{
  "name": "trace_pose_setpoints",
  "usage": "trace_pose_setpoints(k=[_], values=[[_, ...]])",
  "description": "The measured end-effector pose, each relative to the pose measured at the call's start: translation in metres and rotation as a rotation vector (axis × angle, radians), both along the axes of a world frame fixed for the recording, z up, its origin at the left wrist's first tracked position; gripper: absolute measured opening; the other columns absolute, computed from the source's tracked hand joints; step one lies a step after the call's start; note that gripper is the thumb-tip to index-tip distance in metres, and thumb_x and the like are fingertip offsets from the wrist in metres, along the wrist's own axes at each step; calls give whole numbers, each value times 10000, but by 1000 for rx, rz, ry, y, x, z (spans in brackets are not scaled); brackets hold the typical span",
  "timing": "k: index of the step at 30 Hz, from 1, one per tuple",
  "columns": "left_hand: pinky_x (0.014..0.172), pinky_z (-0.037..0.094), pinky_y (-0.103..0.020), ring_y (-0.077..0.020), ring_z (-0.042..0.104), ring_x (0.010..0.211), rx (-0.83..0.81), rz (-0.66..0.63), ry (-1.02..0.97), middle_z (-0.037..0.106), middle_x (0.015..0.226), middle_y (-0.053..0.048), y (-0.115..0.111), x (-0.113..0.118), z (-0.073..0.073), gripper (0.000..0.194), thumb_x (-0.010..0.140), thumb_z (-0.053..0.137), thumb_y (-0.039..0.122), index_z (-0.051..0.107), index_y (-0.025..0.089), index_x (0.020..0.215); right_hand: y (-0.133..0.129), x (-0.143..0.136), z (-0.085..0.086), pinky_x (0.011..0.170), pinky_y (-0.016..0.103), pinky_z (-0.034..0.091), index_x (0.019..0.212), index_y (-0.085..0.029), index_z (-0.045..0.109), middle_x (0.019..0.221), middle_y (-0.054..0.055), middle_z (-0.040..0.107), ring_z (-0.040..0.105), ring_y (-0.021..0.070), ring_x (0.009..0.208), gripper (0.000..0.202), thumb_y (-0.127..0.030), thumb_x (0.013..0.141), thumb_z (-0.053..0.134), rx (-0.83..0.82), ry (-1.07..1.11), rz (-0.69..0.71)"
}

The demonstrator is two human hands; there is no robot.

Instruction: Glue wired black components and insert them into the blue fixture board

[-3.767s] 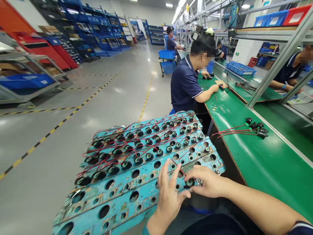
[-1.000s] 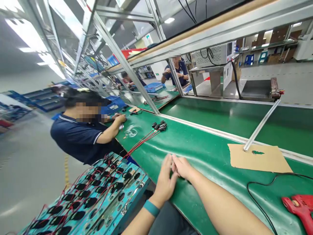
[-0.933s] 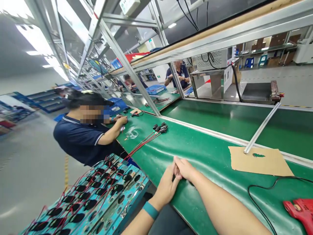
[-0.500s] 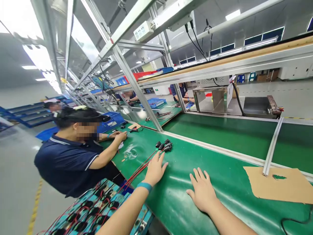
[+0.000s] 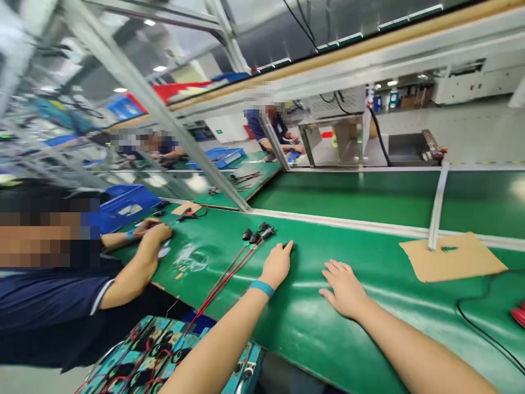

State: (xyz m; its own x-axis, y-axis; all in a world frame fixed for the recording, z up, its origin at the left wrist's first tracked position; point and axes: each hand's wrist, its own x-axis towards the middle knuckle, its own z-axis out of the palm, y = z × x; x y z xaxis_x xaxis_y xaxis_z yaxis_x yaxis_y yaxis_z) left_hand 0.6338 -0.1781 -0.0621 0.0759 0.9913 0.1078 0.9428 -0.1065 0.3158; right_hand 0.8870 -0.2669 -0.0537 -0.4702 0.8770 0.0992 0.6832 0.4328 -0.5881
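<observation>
My left hand (image 5: pixel 276 265), with a teal band at the wrist, is closed just right of a cluster of black cylindrical sockets (image 5: pixel 255 236) with long red wires (image 5: pixel 223 282). A small dark bit of a black socket (image 5: pixel 286 245) shows at its fingers, mostly hidden by the hand. One thin red wire trails behind this wrist. My right hand (image 5: pixel 342 287) lies open, palm down and fingers stretched, over the green table mat (image 5: pixel 311 339). It holds nothing.
A teal tray (image 5: pixel 254 364) of wired black parts stands at the front left. Left of me a co-worker's hands (image 5: pixel 153 232) work near a blue bin (image 5: pixel 129 208). Brown cardboard (image 5: pixel 455 257) lies at the right, by a black cable (image 5: pixel 471 317). A metal frame post (image 5: pixel 164 115) rises behind.
My left hand went from spread fingers beside the sockets to closed, with a dark part showing at its fingers. My right hand stays open. The camera view has turned down and closer.
</observation>
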Motion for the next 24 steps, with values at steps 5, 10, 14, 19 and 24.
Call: trace_pose_setpoints(k=[5,10,14,19,24], values=[[1007,515,-484,-293,675,1108,-252,-266,-234,721,1167,-135,-34,77,30,332,899,641,245,660,146,1215,-33,33,10,1112,473,425,1431,-155,531,1484,151,548,535,277,1320,492,-233,950,605,10,87,-178],[490,526,-284,-200,680,548,-689,-456,-562,710,673,-4,-80,151,54,276,828,621,301,638,165,1067,-84,72,34,1108,468,421,1455,-172,485,1550,141,460,507,288,1301,617,-191,868,673,80,95,-179],[453,485,-234,-152,622,440,-973,-478,-772,658,533,2,-101,190,62,238,808,695,354,600,152,891,-95,100,37,989,470,479,1301,-162,605,1284,147,657,589,271,1113,384,-127,919,591,123,135,-169],[689,597,-332,-237,773,748,-1186,-429,-1017,770,848,-138,-96,190,66,519,852,636,601,603,128,1064,-88,124,29,912,404,504,1150,-197,659,1066,85,733,644,220,961,257,-136,901,657,156,242,-198],[787,590,-373,-276,776,908,-1319,-374,-1083,759,1073,-181,-91,155,57,492,812,752,480,607,143,1140,-93,130,26,877,395,527,1089,-202,663,1042,85,745,661,223,947,233,-195,865,726,142,350,-310]])
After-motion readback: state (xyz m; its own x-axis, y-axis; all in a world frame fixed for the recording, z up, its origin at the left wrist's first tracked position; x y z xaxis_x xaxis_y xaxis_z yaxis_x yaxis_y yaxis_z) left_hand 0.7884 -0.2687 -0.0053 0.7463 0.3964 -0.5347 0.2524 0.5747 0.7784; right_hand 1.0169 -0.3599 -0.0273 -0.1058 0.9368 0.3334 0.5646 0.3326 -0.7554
